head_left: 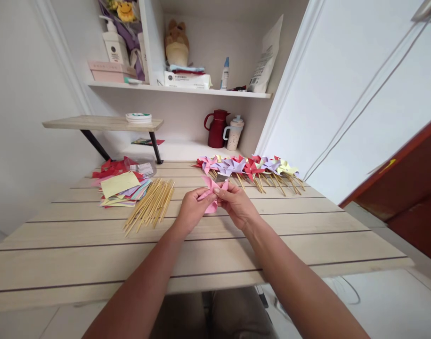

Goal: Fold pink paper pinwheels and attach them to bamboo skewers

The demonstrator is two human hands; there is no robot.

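Note:
A pink paper pinwheel [210,207] is held over the middle of the table between both hands. My left hand [194,207] pinches its left side, thumb near the centre. My right hand [236,202] grips it from the right, with the thumb pressed at the middle. Whether a pin or stick is behind the paper is hidden by the fingers. To the left lies a pile of thin wooden sticks [151,203]. Beyond my right hand lie several finished pinwheels [250,167] in red, purple, pink and yellow, on sticks.
Coloured paper sheets [119,184] are stacked at the left, beside a clear plastic box [144,168]. A small raised shelf [102,123] stands behind them. Farther back are a red jug [218,129] and a pale cup [234,134]. The table's front edge [307,273] runs below my forearms.

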